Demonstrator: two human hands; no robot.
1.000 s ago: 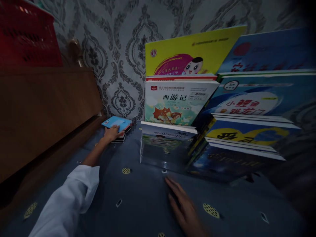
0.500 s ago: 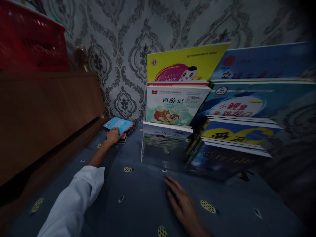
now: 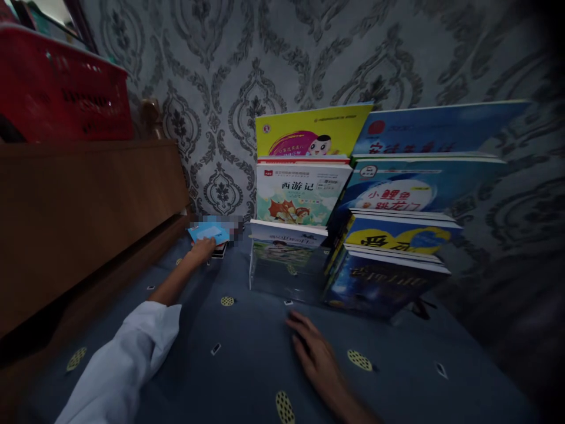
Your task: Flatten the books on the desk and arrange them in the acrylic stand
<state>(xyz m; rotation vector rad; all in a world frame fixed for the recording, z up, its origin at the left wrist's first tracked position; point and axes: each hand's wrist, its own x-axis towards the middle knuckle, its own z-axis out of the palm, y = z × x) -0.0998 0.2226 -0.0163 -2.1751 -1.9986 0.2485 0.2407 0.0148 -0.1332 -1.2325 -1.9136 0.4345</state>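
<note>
My left hand (image 3: 203,250) reaches to the far left of the cloth, its fingers closed on the near edge of a light blue book (image 3: 212,231). Under that book lies a small stack of dark-covered books (image 3: 219,251), mostly hidden. My right hand (image 3: 314,348) rests with fingers spread and empty, in front of a clear stand (image 3: 286,285). Upright books fill the stand in tiers: a yellow book (image 3: 304,126) at the back left, a white one (image 3: 295,197) before it, and blue and dark-blue books (image 3: 379,282) at the right.
A grey-blue patterned cloth (image 3: 238,365) covers the surface. To the left runs a brown wooden panel (image 3: 97,212), with a red plastic basket (image 3: 66,88) above it. Patterned wallpaper (image 3: 212,88) stands behind everything.
The light blue book has tilted a little in my left hand, at the stack. My right hand stays by the stand. My view has shifted slightly, so the stand looks smaller.
</note>
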